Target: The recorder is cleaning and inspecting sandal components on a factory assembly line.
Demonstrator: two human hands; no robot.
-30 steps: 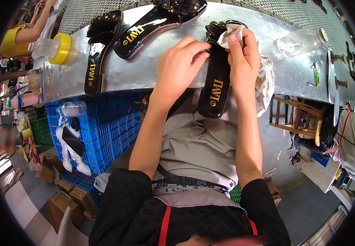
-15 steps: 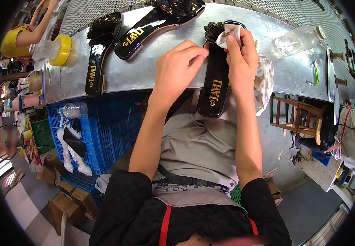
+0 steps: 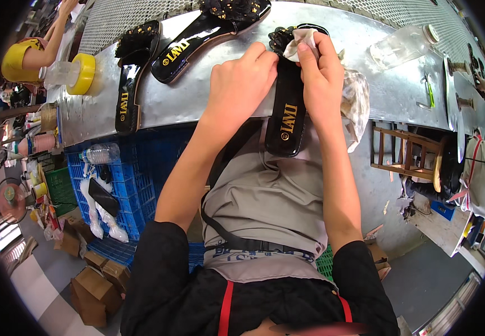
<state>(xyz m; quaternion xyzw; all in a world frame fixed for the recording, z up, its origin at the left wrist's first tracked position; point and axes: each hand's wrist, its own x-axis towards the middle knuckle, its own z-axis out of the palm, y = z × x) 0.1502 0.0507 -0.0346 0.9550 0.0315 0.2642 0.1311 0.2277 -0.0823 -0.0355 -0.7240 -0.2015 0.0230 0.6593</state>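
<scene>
A glossy black sandal (image 3: 287,112) with gold lettering lies lengthwise over the near edge of the metal table (image 3: 197,101), its heel hanging toward my lap. My left hand (image 3: 241,84) presses on the sandal's left side and holds it still. My right hand (image 3: 321,73) pinches a whitish cloth (image 3: 301,42) against the sandal's black flowered strap at the toe end. The rest of the cloth (image 3: 357,103) trails down to the right of my wrist.
Two more black sandals (image 3: 130,78) (image 3: 209,28) lie on the table to the left. A clear bottle (image 3: 402,45) lies at the right, a yellow-capped jar (image 3: 74,73) at the left. A blue crate (image 3: 119,185) sits below, a wooden stool (image 3: 405,157) at the right. Another person's arm (image 3: 46,39) shows far left.
The sandal has slid slightly farther onto the table. My right hand with the cloth has shifted up along the strap; my left hand stays pressed beside it.
</scene>
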